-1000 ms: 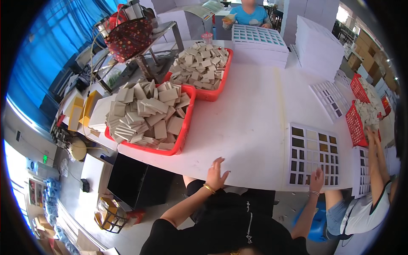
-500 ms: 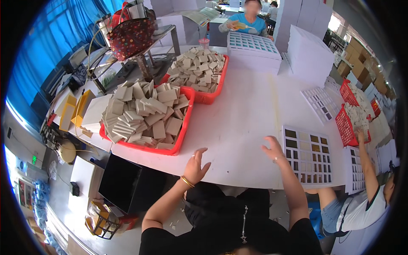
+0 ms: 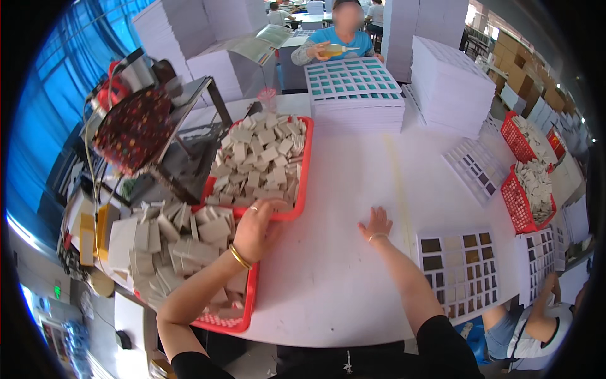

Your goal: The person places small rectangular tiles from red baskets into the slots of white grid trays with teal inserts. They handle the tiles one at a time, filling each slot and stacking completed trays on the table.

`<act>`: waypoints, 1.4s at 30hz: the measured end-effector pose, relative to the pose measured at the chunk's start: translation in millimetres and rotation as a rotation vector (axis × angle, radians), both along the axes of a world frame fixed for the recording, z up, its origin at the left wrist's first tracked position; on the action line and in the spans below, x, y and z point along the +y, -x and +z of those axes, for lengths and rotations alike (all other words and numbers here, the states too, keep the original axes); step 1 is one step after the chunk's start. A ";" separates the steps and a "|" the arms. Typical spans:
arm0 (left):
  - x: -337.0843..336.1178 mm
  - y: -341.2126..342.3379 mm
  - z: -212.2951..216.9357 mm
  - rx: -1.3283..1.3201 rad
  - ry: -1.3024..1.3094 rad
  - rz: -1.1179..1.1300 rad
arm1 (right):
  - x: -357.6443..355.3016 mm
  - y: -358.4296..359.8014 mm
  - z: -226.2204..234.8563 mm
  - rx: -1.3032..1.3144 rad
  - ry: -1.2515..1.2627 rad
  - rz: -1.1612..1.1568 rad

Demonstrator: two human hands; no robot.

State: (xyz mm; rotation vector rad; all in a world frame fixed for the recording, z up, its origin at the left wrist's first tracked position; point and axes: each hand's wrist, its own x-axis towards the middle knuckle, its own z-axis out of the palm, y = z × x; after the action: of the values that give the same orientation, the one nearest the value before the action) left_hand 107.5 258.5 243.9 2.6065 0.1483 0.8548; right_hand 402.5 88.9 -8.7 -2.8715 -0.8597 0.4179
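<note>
- Since the earlier frames both hands have travelled forward from the table's near edge: the left hand [image 3: 254,228] now sits at the trays, and the right hand [image 3: 376,224] lies further in on the white table [image 3: 353,189].
- Left of and beneath the left hand, the near red tray [image 3: 247,302] is heaped with loose beige tile samples [image 3: 173,243].
- Just beyond its fingers, the far red tray [image 3: 302,183] holds a similar pile.
- The left hand, with a gold bangle and a ring, curls loosely over the corner where the trays meet; whether it grasps a tile I cannot tell.
- The right hand lies flat, fingers spread, holding nothing.
- To its right lies a sample card [image 3: 464,271] gridded with brown squares.
</note>
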 end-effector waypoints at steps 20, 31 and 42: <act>398.2 -338.1 -68.5 0.695 0.056 0.550 | 12.3 11.4 -8.7 -0.047 -0.113 -0.038; 357.8 -316.8 -69.4 0.883 0.184 0.336 | 14.8 12.3 -11.0 -0.024 -0.065 -0.048; 274.7 -228.9 -60.3 0.524 -0.157 0.178 | 15.6 11.0 -11.7 -0.072 -0.042 -0.046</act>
State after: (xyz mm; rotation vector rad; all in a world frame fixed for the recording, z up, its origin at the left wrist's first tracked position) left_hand 336.4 533.3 183.6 2.9442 0.4785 0.2209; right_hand 391.5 104.5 -20.4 -2.8774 -0.8019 0.2900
